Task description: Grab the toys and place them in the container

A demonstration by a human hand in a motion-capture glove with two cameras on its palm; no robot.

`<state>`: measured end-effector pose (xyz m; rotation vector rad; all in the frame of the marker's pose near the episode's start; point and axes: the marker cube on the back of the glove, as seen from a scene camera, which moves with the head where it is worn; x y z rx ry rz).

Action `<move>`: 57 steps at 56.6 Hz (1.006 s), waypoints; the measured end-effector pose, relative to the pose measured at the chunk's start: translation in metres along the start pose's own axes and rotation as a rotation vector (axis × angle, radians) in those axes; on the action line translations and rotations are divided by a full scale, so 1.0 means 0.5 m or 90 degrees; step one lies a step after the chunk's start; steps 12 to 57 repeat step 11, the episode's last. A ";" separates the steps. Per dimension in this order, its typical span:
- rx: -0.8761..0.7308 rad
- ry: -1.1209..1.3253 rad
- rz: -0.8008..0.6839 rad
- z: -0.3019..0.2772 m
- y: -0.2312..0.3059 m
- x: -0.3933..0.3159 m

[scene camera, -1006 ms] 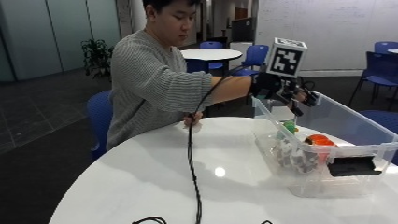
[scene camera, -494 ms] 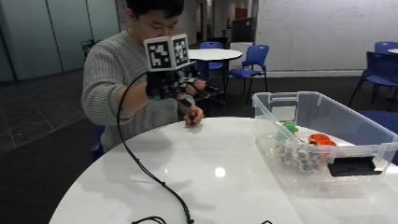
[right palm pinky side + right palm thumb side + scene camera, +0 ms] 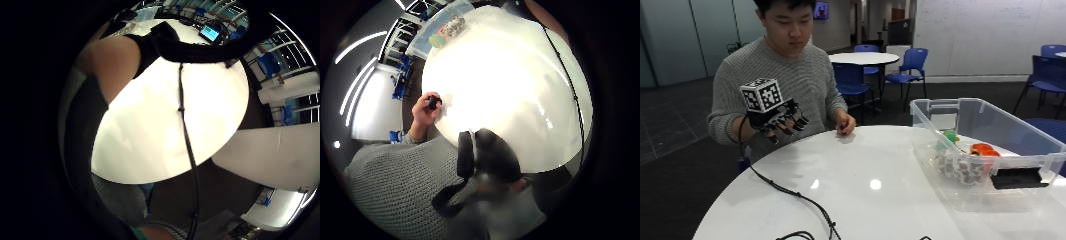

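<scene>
On the white round table (image 3: 859, 190): one clear plastic container (image 3: 1033, 150), standing at the far side from the person. Contents, as far as visible through its wall: one green toy (image 3: 949, 135), one orange toy (image 3: 983, 149), and one black-and-white patterned toy (image 3: 964, 170) lying against the near wall. That makes three toys counted; whether more lie behind them cannot be told. One dark flat item (image 3: 1016, 178) sits at the container's near corner; whether it is inside or fixed to the wall is unclear.

Toys left on the table: none seen in the outside view or either palm view. Judged from this, the collecting looks complete or nearly so.

Gloved right hand (image 3: 781, 121): one, raised at the table's near edge, well apart from the container, fingers (image 3: 797, 123) loosely curled and holding nothing.

Bare hand (image 3: 844, 125): one, resting at the table edge, pinching a small dark object (image 3: 433, 103) that is too small to identify; it may be a remaining toy, though this is only a guess.
</scene>
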<state>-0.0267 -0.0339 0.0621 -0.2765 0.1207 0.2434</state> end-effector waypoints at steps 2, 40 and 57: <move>0.001 -0.008 -0.005 0.002 -0.002 0.001; -0.001 -0.020 -0.027 0.013 -0.012 -0.004; -0.001 -0.020 -0.027 0.013 -0.012 -0.004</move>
